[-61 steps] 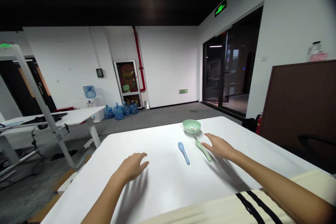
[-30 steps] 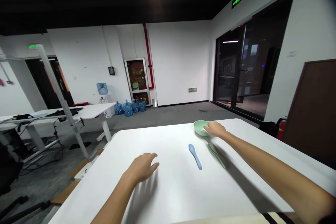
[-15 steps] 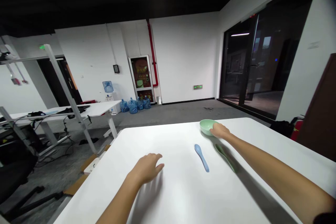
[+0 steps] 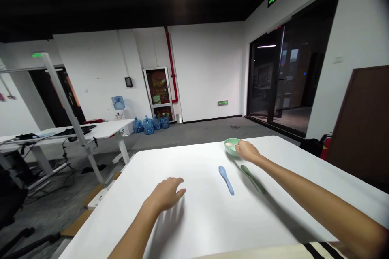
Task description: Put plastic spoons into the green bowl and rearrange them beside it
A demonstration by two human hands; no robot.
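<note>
At the far part of the white table point(image 4: 200, 218) stands a light green bowl point(image 4: 231, 154). My right hand point(image 4: 248, 151) is at its right rim, fingers closed on a pale pink spoon point(image 4: 230, 144) whose head shows inside the bowl; the handle is hidden by the fingers. A blue spoon point(image 4: 226, 180) lies nearer me, left of a dark green spoon point(image 4: 251, 177) that sits just beneath my right forearm. My left hand point(image 4: 167, 193) hovers low over the left side of the table, thumb and fingers apart, with nothing in it.
Another white desk point(image 4: 105, 130) with cables and a metal post point(image 4: 68, 107) stands to the left. Blue water bottles point(image 4: 148, 125) rest on the floor by the far wall. At right are a brown board point(image 4: 361, 121) and a glass door point(image 4: 275, 81).
The pale pink spoon head has come into sight inside the bowl at my right fingertips. My view has turned slightly right, shifting everything left in the picture. The left hand stays empty.
</note>
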